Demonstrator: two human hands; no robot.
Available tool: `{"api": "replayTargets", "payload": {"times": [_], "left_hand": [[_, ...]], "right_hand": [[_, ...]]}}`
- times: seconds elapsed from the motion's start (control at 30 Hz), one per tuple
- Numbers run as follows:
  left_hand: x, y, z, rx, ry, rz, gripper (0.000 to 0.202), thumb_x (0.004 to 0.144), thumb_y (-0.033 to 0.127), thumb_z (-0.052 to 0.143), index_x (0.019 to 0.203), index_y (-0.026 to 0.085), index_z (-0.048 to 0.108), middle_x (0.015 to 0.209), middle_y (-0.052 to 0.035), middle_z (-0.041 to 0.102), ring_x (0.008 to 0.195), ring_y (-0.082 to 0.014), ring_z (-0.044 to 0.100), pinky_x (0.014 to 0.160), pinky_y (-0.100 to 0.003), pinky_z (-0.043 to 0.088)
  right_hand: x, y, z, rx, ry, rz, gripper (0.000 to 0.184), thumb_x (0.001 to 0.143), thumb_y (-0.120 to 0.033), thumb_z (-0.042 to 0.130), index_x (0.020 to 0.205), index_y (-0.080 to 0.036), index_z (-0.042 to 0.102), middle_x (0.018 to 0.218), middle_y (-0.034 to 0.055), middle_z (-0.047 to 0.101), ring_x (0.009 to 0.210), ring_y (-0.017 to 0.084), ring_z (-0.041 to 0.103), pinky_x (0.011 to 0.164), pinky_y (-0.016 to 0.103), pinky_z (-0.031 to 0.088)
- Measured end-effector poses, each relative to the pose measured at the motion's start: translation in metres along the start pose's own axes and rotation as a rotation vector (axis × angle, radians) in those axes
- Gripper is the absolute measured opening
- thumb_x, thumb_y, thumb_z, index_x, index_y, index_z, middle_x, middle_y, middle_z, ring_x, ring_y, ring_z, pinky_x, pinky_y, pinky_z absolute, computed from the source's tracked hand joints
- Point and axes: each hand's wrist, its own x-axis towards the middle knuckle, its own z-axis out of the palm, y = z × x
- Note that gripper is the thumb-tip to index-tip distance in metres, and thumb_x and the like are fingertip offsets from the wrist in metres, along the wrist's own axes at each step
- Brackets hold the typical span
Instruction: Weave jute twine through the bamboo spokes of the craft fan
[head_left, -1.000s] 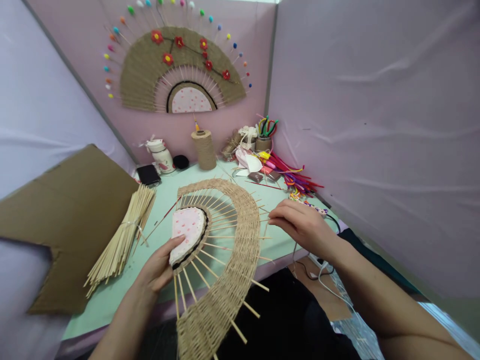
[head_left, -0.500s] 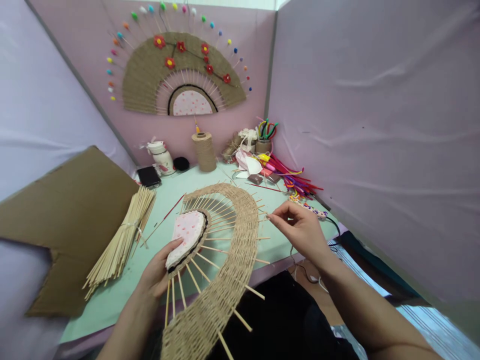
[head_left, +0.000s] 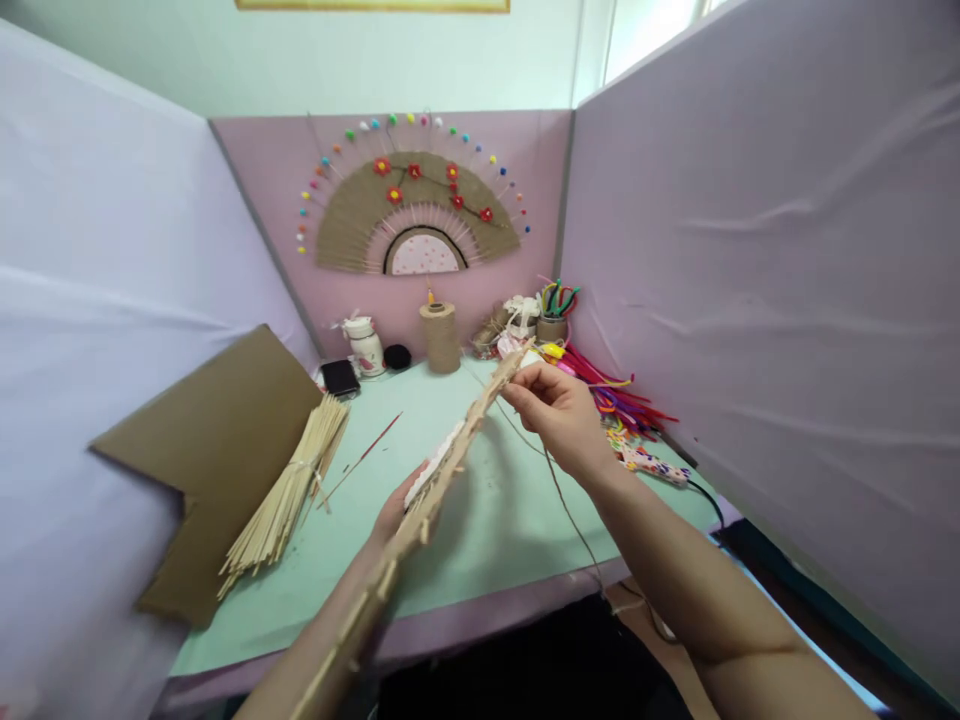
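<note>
A half-woven jute fan (head_left: pixel 457 445) on wooden sticks is raised off the table and turned edge-on to me, running from lower left to upper right. My left hand (head_left: pixel 397 515) grips it from behind near its pink fabric centre; only part of the fingers shows. My right hand (head_left: pixel 559 410) is closed in a pinch on the fan's upper edge and on a jute string (head_left: pixel 559 495) that hangs down toward the table's front edge.
A bundle of wooden sticks (head_left: pixel 289 490) and a cardboard sheet (head_left: pixel 214 440) lie at the left of the green table (head_left: pixel 495 540). At the back stand a jute spool (head_left: pixel 440 338), a small jar (head_left: pixel 365 345) and a cup of tools (head_left: pixel 553 320). Coloured pipe cleaners (head_left: pixel 619 395) lie at the right. A finished fan (head_left: pixel 416 210) hangs on the wall.
The fan has been lifted from lying flat to standing edge-on above the table. My right hand rose with its outer edge. The camera tilted upward and back.
</note>
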Motion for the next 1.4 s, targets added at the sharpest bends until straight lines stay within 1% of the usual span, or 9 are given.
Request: {"api": "replayTargets", "payload": {"times": [0.13, 0.2, 0.4, 0.57, 0.73, 0.87, 1.17, 1.3, 1.4], "left_hand": [[-0.007, 0.005, -0.010, -0.103, -0.105, 0.000, 0.051, 0.096, 0.017, 0.036, 0.146, 0.030, 0.035, 0.132, -0.0141, 0.059, 0.054, -0.0018, 0.059, 0.049, -0.008, 0.048], [-0.009, 0.004, -0.014, -0.116, -0.104, 0.017, 0.049, 0.097, 0.017, 0.036, 0.143, 0.032, 0.039, 0.142, -0.0132, 0.051, 0.051, -0.0006, 0.056, 0.046, -0.007, 0.047], [0.002, 0.006, -0.032, -0.286, -0.053, 0.008, 0.035, 0.098, 0.021, 0.035, 0.128, 0.016, 0.051, 0.092, -0.0112, 0.070, 0.038, -0.0004, 0.046, 0.035, -0.004, 0.038], [0.008, 0.014, -0.039, -0.402, -0.061, 0.112, 0.024, 0.091, 0.011, 0.039, 0.107, 0.012, 0.056, 0.084, -0.0099, 0.067, 0.053, -0.0046, 0.058, 0.049, -0.008, 0.049], [0.009, 0.011, -0.039, -0.479, -0.029, 0.165, 0.019, 0.085, 0.004, 0.037, 0.093, 0.011, 0.052, 0.076, -0.0070, 0.064, 0.056, -0.0046, 0.060, 0.052, -0.009, 0.051], [0.010, 0.009, -0.034, -0.454, 0.010, 0.224, 0.022, 0.081, 0.002, 0.039, 0.095, 0.012, 0.053, 0.072, -0.0049, 0.062, 0.054, -0.0049, 0.060, 0.050, -0.010, 0.051], [0.017, -0.003, -0.020, -0.697, 0.151, 0.408, 0.039, 0.096, 0.017, 0.024, 0.123, 0.002, 0.048, 0.085, -0.0156, 0.068, 0.076, -0.0163, 0.071, 0.058, -0.019, 0.058], [-0.001, -0.025, -0.023, -0.470, 0.254, 0.217, 0.039, 0.097, 0.021, 0.031, 0.122, -0.002, 0.050, 0.084, -0.0176, 0.070, 0.065, -0.0151, 0.069, 0.055, -0.019, 0.055], [-0.039, -0.022, -0.014, 0.083, 0.189, 0.091, 0.029, 0.090, 0.021, 0.050, 0.110, 0.004, 0.060, 0.084, -0.0150, 0.072, 0.062, -0.0163, 0.068, 0.054, -0.022, 0.053]], "right_hand": [[0.015, -0.003, 0.026, -0.097, -0.023, -0.125, 0.022, 0.079, -0.036, 0.068, 0.071, -0.019, 0.057, 0.064, -0.0028, 0.053, 0.058, 0.009, 0.045, 0.054, 0.023, 0.035], [0.021, 0.001, 0.038, -0.104, -0.050, -0.130, 0.023, 0.079, -0.037, 0.067, 0.070, -0.018, 0.057, 0.064, -0.0027, 0.053, 0.059, 0.010, 0.045, 0.055, 0.024, 0.036], [0.041, 0.007, 0.067, -0.159, -0.103, -0.134, 0.027, 0.080, -0.042, 0.066, 0.069, -0.018, 0.058, 0.062, -0.0026, 0.053, 0.059, 0.011, 0.045, 0.054, 0.024, 0.035], [0.054, 0.008, 0.080, -0.205, -0.083, -0.167, 0.025, 0.081, -0.040, 0.063, 0.071, -0.019, 0.057, 0.062, -0.0030, 0.053, 0.058, 0.012, 0.045, 0.055, 0.025, 0.035], [0.055, 0.005, 0.089, -0.352, -0.093, -0.256, 0.026, 0.084, -0.031, 0.059, 0.106, -0.019, 0.056, 0.057, -0.0084, 0.043, 0.055, 0.012, 0.044, 0.059, 0.025, 0.034], [0.061, 0.001, 0.094, -0.490, -0.198, -0.280, 0.039, 0.086, -0.027, 0.054, 0.124, -0.020, 0.053, 0.057, -0.0079, 0.043, 0.055, 0.013, 0.044, 0.059, 0.025, 0.032], [0.070, 0.020, 0.113, -0.597, -0.285, -0.288, 0.017, 0.086, -0.034, 0.055, 0.095, -0.021, 0.060, 0.056, -0.0057, 0.049, 0.053, 0.014, 0.044, 0.058, 0.026, 0.031], [0.062, 0.031, 0.119, -0.668, -0.331, -0.282, 0.015, 0.087, -0.032, 0.053, 0.096, -0.022, 0.058, 0.057, -0.0050, 0.051, 0.053, 0.015, 0.045, 0.059, 0.026, 0.031], [0.056, 0.032, 0.118, -0.710, -0.345, -0.282, 0.016, 0.088, -0.033, 0.051, 0.098, -0.022, 0.057, 0.059, -0.0040, 0.054, 0.054, 0.015, 0.046, 0.059, 0.026, 0.031]]}}
